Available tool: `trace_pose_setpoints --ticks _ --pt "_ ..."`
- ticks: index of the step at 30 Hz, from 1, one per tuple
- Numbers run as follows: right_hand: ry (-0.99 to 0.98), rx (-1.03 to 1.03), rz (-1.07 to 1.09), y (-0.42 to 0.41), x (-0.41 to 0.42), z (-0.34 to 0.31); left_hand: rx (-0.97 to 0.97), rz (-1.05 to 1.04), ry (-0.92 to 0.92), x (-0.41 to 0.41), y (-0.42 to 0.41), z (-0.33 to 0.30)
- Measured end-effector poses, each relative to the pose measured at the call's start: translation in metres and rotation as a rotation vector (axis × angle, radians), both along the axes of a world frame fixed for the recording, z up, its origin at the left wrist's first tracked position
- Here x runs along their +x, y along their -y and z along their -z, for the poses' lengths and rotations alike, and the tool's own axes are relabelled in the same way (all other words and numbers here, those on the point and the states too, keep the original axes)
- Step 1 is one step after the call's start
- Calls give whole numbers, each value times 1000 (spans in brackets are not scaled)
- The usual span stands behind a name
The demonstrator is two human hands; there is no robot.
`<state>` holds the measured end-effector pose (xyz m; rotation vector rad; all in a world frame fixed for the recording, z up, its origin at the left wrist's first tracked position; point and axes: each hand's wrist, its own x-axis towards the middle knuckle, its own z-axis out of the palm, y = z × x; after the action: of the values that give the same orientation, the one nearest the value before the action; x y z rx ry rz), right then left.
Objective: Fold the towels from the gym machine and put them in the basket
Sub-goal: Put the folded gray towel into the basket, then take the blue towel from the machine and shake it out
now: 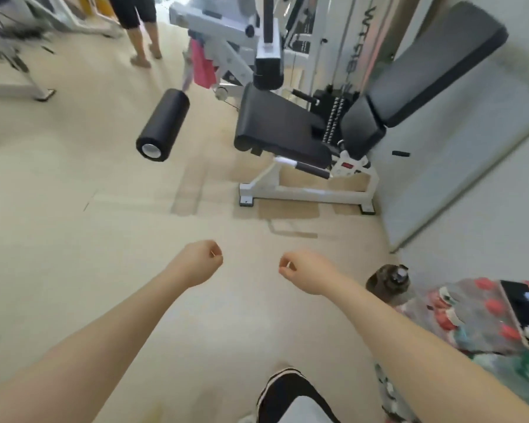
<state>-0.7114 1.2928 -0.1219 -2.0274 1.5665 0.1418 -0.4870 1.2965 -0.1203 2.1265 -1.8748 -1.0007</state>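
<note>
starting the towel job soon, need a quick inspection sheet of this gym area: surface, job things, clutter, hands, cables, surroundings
surface: pale floor, mostly bare between the hands and the machine
job's things: pink towel hanging on the gym machine frame, behind the black roller pad; a paler cloth hangs beside it, too blurred to identify; no basket seen
clutter: dark bottle on the floor at right, next to a patterned fabric
grippers: left hand and right hand both curled, holding nothing, well short of the machine
cables: thin machine cable near the weight stack; none on the floor
surroundings: another person's legs at the far end; wall at right
</note>
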Motion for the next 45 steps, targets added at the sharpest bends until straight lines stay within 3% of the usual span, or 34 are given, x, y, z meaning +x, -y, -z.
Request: trace_pose_setpoints --ticks 6,11,21,31,36,39,45 --pt "57 34 -113 120 101 -1 -66 -185 -147 105 69 -3" --pt "96 -41 -176 244 211 3 -121 -220 -125 198 172 -3" --pt "190 -270 -70 448 387 -29 -114 -238 -157 368 372 -36" --pt "156 -279 116 619 532 -15 -177 89 -68 536 603 -26" --pt "143 -314 304 704 609 -49 -148 288 -112 622 728 -48" --pt "137 -374 447 748 629 -80 -141 404 -122 638 810 -68" --pt "89 -433 679 822 632 -101 -178 680 -141 598 931 -86"
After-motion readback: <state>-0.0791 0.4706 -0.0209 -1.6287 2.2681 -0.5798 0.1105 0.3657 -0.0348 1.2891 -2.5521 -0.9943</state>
